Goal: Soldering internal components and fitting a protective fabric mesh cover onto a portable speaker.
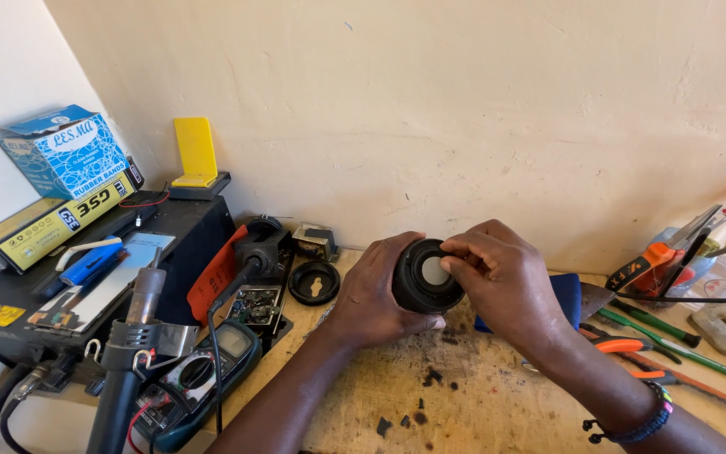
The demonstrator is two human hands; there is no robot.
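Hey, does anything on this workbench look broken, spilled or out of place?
Yes. Small black fragments lie scattered on the wooden bench below the hands, like chips off something broken. A bare circuit board sits loose beside the multimeter. The left hand and right hand hold a round black part.

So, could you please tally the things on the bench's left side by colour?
Blue: 2, the blue cardboard box and the blue-handled tool.
Yellow: 2, the flat yellow box and the upright yellow plastic stand.
Black: 2, the round black cap and the black case.
Total: 6.
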